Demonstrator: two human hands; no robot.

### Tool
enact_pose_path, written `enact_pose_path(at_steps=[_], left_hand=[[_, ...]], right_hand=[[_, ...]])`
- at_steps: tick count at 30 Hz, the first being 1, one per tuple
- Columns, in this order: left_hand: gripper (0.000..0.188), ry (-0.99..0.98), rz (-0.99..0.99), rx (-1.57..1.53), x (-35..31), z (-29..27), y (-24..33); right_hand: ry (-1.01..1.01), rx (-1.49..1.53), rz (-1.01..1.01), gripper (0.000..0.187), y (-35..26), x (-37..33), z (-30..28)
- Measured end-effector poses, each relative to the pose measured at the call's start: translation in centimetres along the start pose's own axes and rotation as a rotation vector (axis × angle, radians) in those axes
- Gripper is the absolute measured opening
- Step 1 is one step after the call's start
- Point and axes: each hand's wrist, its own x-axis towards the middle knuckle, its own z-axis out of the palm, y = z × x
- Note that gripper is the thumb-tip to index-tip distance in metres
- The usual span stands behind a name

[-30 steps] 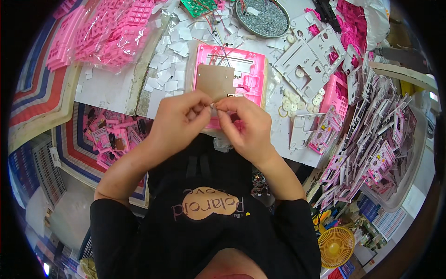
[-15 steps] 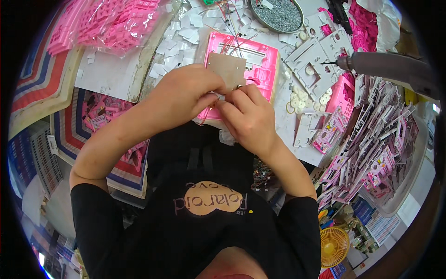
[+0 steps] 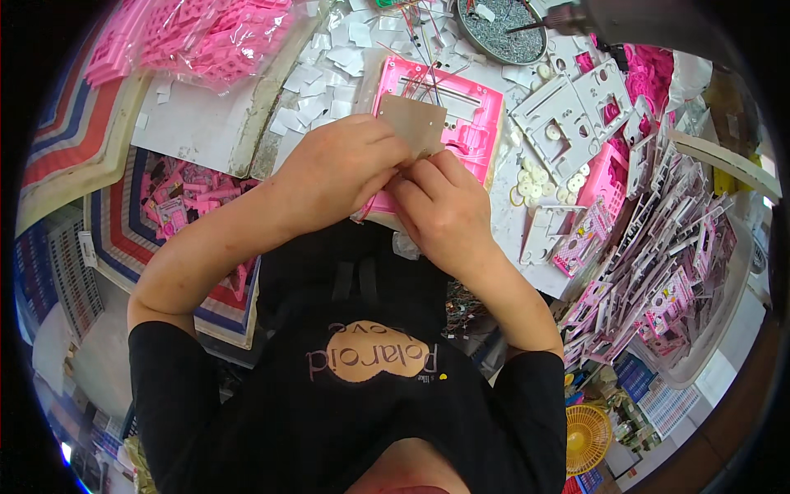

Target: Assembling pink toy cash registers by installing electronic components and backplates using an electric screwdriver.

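In front of me lies a pink plastic housing (image 3: 481, 103) with thin wires at its far side. Above it sits a tan circuit board (image 3: 414, 123), tilted, its near edge at my fingers. My left hand (image 3: 350, 160) is closed, thumb and fingers pinched at the board's near left edge. Beside it my right hand (image 3: 444, 202) is also closed, fingertips pressed together at the same near edge. The two hands' fingertips meet and hide that edge. Whether a small part is between them I cannot make out.
A round tray of small screws (image 3: 504, 51) stands at the back, with a hanging electric screwdriver (image 3: 568, 18) over it. White plastic plates (image 3: 559, 132) and small white wheels (image 3: 535, 183) lie to the right, near a bin heaped with panels (image 3: 658, 263). Bagged pink parts (image 3: 210, 37) are far left.
The view has shifted slightly. The electric screwdriver has swung away from me toward the screw tray. The board is tilted more, and both hands remain pinched at its near edge.
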Motion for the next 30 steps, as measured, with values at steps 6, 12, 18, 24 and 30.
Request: enact_pose_path(at_steps=[6, 12, 18, 24, 30], left_hand=[[0.034, 0.475, -0.282, 0.077, -1.5, -1.4, -0.3], [0.024, 0.132, -0.308, 0.135, -8.1, 3.3, 3.0], [0.023, 0.11, -0.665, -0.528, -7.3, -1.9, 2.2], [0.025, 0.128, -0.565, -0.445, -2.8, -3.8, 0.2], [0.021, 0.149, -0.472, -0.446, -1.2, -2.5, 0.5]], right_hand=[[-0.278, -0.015, 0.143, 0.034, -1.7, -0.1, -2.5], [-0.144, 0.067, 0.074, 0.034, -0.7, -1.0, -1.7], [-0.194, 0.021, 0.17, 0.044, -1.5, -0.9, -2.0], [-0.26, 0.062, 0.139, 0.049, -1.6, -0.5, -2.5], [-0.191, 0.062, 0.152, 0.04, -1.1, -0.3, -2.2]])
